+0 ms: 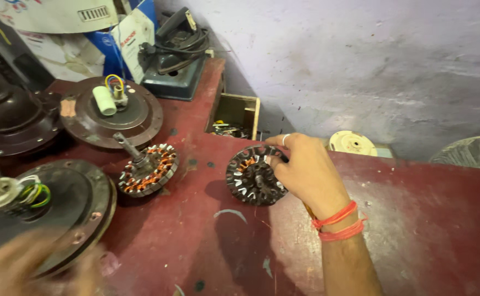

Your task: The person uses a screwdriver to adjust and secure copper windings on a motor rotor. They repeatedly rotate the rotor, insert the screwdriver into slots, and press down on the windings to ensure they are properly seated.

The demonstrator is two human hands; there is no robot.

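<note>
My right hand [305,172] reaches across the red workbench [415,219] and grips the right edge of a round fan stator [249,176] with copper windings, which lies flat on the bench. The hand wears a ring and a red thread on the wrist. My left hand [26,268] is blurred at the bottom left corner, against the rim of a dark round motor cover [81,203] with white and green wires on top. Whether it grips the cover is unclear. A second stator [149,169] with a shaft lies between the two.
Another motor cover [114,112] with a white capacitor sits further back, beside a dark motor housing [9,118]. Cardboard boxes and a grey device [174,71] stand at the rear. A wooden box [237,115] sits behind the bench edge, near a grey wall.
</note>
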